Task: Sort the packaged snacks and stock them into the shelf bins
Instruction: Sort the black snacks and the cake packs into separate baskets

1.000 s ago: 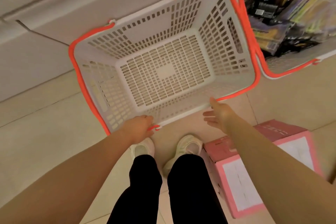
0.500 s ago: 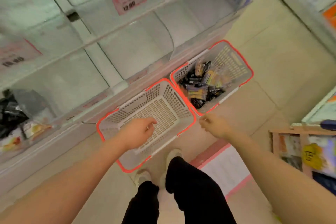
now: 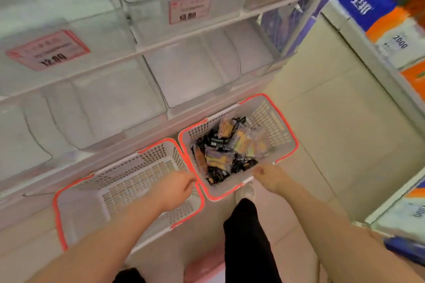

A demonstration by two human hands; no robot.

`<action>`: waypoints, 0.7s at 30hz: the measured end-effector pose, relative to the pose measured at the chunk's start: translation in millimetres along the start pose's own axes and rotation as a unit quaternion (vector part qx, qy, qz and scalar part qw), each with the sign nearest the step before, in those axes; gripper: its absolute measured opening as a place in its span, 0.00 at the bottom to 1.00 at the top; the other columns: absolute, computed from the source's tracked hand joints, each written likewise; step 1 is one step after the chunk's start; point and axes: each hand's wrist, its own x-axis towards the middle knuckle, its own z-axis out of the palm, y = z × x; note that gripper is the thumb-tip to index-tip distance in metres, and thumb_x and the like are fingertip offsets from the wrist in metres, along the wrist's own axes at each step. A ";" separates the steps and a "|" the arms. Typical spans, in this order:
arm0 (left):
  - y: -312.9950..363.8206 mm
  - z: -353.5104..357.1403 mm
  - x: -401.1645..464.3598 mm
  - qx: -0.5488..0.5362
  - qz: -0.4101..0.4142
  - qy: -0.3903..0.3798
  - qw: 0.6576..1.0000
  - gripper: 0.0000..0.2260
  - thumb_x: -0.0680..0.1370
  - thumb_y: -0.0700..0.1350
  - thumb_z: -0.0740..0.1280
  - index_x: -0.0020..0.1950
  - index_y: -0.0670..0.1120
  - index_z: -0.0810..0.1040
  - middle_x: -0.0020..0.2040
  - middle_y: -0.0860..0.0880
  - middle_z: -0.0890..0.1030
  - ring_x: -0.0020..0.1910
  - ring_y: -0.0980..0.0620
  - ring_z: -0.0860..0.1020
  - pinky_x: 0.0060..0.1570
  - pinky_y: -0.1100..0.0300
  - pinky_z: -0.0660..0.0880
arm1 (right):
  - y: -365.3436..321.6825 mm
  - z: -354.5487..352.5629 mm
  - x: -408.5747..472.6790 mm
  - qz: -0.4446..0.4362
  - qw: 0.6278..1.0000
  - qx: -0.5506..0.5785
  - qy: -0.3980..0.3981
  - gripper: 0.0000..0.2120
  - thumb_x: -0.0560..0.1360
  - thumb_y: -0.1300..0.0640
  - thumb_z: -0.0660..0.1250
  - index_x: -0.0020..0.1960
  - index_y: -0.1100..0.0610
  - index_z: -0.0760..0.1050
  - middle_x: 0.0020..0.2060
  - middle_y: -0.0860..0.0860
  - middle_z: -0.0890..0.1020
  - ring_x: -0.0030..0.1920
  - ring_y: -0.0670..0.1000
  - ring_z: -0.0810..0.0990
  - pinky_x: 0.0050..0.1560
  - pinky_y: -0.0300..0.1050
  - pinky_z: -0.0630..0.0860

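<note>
The shelf [image 3: 161, 46] stands ahead of and above both hands and carries rows of clear bins [image 3: 110, 108]; those in view look unfilled, though the picture is blurred. Two price tags [image 3: 49, 49] hang on the upper bin fronts.

Two baskets sit on the floor [image 3: 333, 122] at the foot of the shelf, side by side with rims touching or nearly so. The empty basket [image 3: 76, 204] lies under the left forearm. The full basket [image 3: 278, 126] lies ahead of both hands, its long axis running away from the person and to the right.

The snacks [image 3: 227, 151] lie heaped in the full basket, in the half nearer the person. They are just ahead of the right hand and ahead and to the right of the left hand.

The left hand [image 3: 174, 190] is over the near right corner of the empty basket, beside the red rim where the baskets meet. Its fingers are curled; whether it grips the rim or anything else cannot be told.

The right hand [image 3: 270, 177] is at the near rim of the full basket. Its fingers appear drawn together; whether they pinch the rim, a packet or nothing cannot be told.

Judgement: the right hand is nearer the heap. A short reach forward and down into the basket would suffice for the first pick.
</note>
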 end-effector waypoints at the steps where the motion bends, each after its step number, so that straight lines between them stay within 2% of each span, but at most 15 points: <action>1: 7.3 10.5 23.0 -0.010 -0.016 0.001 1.000 0.13 0.80 0.42 0.56 0.61 0.45 0.75 0.57 0.48 0.79 0.56 0.48 0.76 0.54 0.59 0.68 | 15.1 -9.9 24.6 -0.010 1.000 -0.011 -0.012 0.10 0.79 0.60 0.57 0.53 0.64 0.75 0.53 0.60 0.79 0.55 0.58 0.76 0.47 0.45 0.67; 4: 25.7 44.6 88.8 -0.042 -0.046 -0.018 0.998 0.12 0.80 0.42 0.56 0.60 0.44 0.74 0.54 0.48 0.79 0.54 0.48 0.76 0.50 0.59 0.68 | 54.7 -24.3 87.6 -0.026 0.998 -0.039 -0.033 0.10 0.80 0.59 0.56 0.47 0.63 0.72 0.47 0.58 0.77 0.49 0.55 0.75 0.45 0.45 0.66; 6: 29.9 70.6 131.1 -0.056 -0.064 -0.038 0.996 0.10 0.80 0.42 0.56 0.56 0.44 0.74 0.52 0.47 0.78 0.51 0.49 0.75 0.44 0.61 0.66 | 76.0 -19.5 126.8 -0.025 0.998 -0.054 -0.038 0.11 0.80 0.58 0.55 0.47 0.63 0.73 0.47 0.60 0.78 0.50 0.57 0.75 0.47 0.47 0.68; 8: 25.5 98.6 174.1 -0.052 -0.068 -0.053 0.995 0.09 0.80 0.41 0.55 0.53 0.43 0.75 0.51 0.46 0.77 0.51 0.48 0.75 0.46 0.59 0.67 | 94.1 -4.1 167.9 -0.032 0.996 -0.073 -0.037 0.11 0.80 0.58 0.54 0.45 0.62 0.73 0.46 0.61 0.79 0.50 0.58 0.76 0.48 0.48 0.69; 11: 3.8 148.4 237.0 -0.035 -0.081 -0.065 0.994 0.10 0.79 0.41 0.55 0.52 0.41 0.76 0.51 0.44 0.78 0.51 0.46 0.76 0.52 0.53 0.72 | 117.6 34.3 229.9 -0.072 0.990 -0.112 -0.052 0.12 0.79 0.60 0.54 0.38 0.59 0.68 0.38 0.58 0.74 0.41 0.55 0.73 0.40 0.46 0.65; 15: -36.9 217.7 308.3 0.034 -0.101 -0.144 0.984 0.09 0.77 0.36 0.56 0.49 0.39 0.76 0.52 0.39 0.78 0.51 0.40 0.77 0.48 0.51 0.72 | 141.7 87.9 312.9 -0.106 0.966 -0.199 -0.125 0.14 0.77 0.64 0.56 0.34 0.56 0.64 0.32 0.51 0.69 0.41 0.54 0.73 0.36 0.44 0.66; 16: -45.7 232.0 320.8 0.064 -0.102 -0.164 0.979 0.09 0.77 0.35 0.56 0.50 0.38 0.76 0.52 0.38 0.78 0.51 0.39 0.77 0.47 0.51 0.73 | 145.9 97.0 331.9 -0.108 0.958 -0.224 -0.144 0.12 0.77 0.65 0.57 0.36 0.57 0.67 0.34 0.52 0.71 0.42 0.54 0.74 0.38 0.44 0.68; 18: -61.8 257.4 339.5 0.133 -0.074 -0.190 0.970 0.10 0.76 0.33 0.57 0.53 0.37 0.76 0.54 0.39 0.78 0.53 0.39 0.77 0.47 0.50 0.74 | 154.7 110.2 365.7 -0.119 0.941 -0.269 -0.167 0.07 0.77 0.65 0.57 0.49 0.60 0.74 0.43 0.56 0.76 0.48 0.56 0.77 0.44 0.46 0.72; 19: -69.9 269.0 346.4 0.162 -0.048 -0.198 0.965 0.12 0.76 0.32 0.58 0.56 0.37 0.75 0.56 0.39 0.77 0.54 0.39 0.77 0.49 0.48 0.74 | 158.4 116.5 379.1 -0.121 0.934 -0.285 -0.175 0.10 0.77 0.64 0.58 0.55 0.62 0.74 0.49 0.58 0.78 0.51 0.57 0.77 0.47 0.46 0.73; 21: -85.2 286.8 357.5 0.218 0.019 -0.202 0.955 0.16 0.76 0.32 0.58 0.62 0.38 0.72 0.62 0.40 0.73 0.59 0.40 0.73 0.54 0.47 0.73 | 162.9 126.8 397.7 -0.138 0.915 -0.322 -0.199 0.14 0.78 0.60 0.58 0.61 0.63 0.72 0.58 0.59 0.77 0.57 0.58 0.76 0.53 0.47 0.73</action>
